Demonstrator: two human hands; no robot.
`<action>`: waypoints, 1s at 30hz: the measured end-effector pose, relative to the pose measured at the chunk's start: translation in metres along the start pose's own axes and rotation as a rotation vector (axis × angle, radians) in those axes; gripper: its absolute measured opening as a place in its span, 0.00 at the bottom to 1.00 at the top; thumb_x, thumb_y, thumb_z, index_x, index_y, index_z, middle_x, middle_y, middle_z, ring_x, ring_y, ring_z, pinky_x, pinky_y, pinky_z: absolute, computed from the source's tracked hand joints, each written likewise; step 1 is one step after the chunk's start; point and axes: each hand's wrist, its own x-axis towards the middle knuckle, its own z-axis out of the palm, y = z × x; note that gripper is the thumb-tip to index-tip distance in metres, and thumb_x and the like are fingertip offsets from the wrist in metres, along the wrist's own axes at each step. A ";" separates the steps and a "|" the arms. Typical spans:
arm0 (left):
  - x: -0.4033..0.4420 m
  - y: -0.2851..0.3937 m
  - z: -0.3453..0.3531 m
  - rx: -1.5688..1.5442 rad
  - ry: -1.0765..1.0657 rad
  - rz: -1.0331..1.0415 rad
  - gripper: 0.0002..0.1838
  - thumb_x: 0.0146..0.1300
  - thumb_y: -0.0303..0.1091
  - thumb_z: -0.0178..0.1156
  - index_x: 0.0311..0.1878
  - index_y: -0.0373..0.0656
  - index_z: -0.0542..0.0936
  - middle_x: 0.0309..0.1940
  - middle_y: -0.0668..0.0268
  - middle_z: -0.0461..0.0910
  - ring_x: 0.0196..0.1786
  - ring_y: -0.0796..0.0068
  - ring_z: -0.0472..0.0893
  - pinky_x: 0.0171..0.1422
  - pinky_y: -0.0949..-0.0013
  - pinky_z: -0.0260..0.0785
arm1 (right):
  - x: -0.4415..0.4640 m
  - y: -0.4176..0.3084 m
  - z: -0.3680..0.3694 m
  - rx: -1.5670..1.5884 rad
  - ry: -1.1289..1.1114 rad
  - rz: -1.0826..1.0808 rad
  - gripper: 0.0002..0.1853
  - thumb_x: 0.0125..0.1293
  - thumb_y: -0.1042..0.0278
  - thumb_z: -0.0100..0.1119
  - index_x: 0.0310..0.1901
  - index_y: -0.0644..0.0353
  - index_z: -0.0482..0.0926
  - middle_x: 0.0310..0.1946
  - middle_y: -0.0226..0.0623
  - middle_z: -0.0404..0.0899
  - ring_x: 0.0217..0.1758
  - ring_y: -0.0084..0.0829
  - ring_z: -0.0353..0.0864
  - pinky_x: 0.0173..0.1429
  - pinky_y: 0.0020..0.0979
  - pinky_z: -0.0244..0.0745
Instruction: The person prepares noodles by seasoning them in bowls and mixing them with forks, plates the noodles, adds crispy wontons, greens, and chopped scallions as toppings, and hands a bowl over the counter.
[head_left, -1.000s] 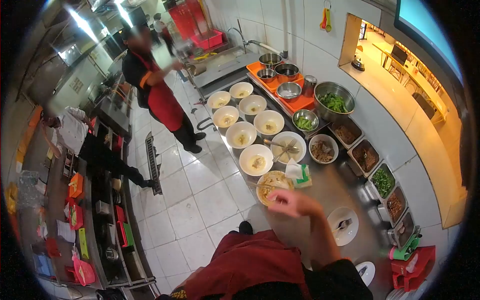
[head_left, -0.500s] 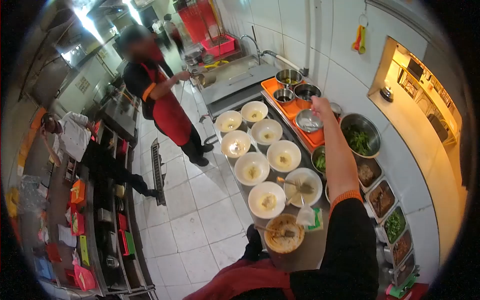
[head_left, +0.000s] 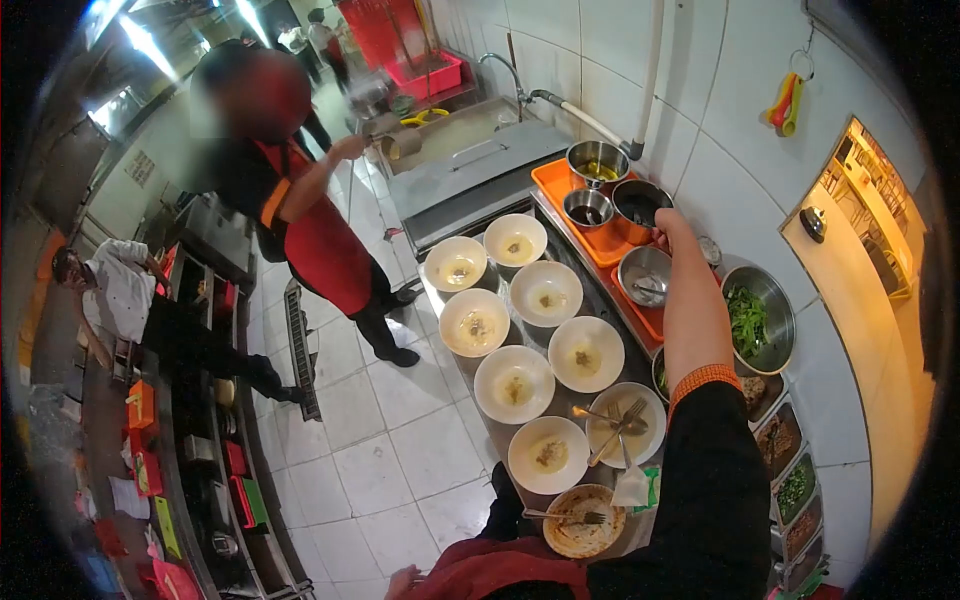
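My right hand [head_left: 674, 230] reaches to the rim of a metal pot of dark liquid [head_left: 640, 204]; its fingers are pressed together, and what they hold is hidden. Only a bit of my left hand [head_left: 403, 580] shows at the bottom edge, beside the red apron, its fingers unclear. Several white bowls [head_left: 514, 386] with a little pale seasoning stand in two rows. Nearer me, a plate [head_left: 650, 440] carries forks and other utensils, and a smeared bowl [head_left: 590, 540] has a fork across it. A metal bowl with a spoon [head_left: 640, 268] sits just below my right hand.
Orange trays [head_left: 555, 180] hold the metal pots. Leafy greens fill a large steel bowl [head_left: 785, 345], with food containers [head_left: 797, 490] below it. Beyond the counter, a person in a red apron [head_left: 325, 245] holds a ladle near the sink. Another person [head_left: 120, 290] stands at the left shelves.
My right hand has moved from above the smeared bowl out to the dark-liquid pot. My left hand has come partly into view. The person in the red apron has leaned closer.
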 end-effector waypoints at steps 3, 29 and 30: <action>0.012 0.010 -0.003 0.030 -0.017 0.047 0.22 0.69 0.47 0.53 0.50 0.36 0.78 0.44 0.53 0.83 0.42 0.60 0.84 0.47 0.64 0.75 | 0.001 0.001 -0.003 0.054 0.047 -0.060 0.15 0.64 0.65 0.37 0.21 0.57 0.65 0.12 0.31 0.64 0.08 0.22 0.55 0.11 0.26 0.51; -0.263 0.330 0.088 -0.224 -0.565 1.272 0.14 0.74 0.37 0.52 0.53 0.36 0.76 0.43 0.62 0.81 0.45 0.74 0.80 0.50 0.70 0.71 | -0.339 0.126 -0.135 -0.996 -0.225 -1.101 0.14 0.57 0.65 0.55 0.25 0.70 0.77 0.18 0.43 0.76 0.18 0.35 0.75 0.23 0.38 0.71; -0.262 0.332 0.099 -0.336 -0.540 1.220 0.18 0.74 0.42 0.51 0.55 0.37 0.75 0.44 0.62 0.81 0.44 0.73 0.80 0.48 0.70 0.71 | -0.363 0.148 -0.130 -0.942 -0.234 -1.090 0.16 0.59 0.63 0.53 0.23 0.71 0.76 0.18 0.44 0.76 0.19 0.37 0.75 0.25 0.39 0.72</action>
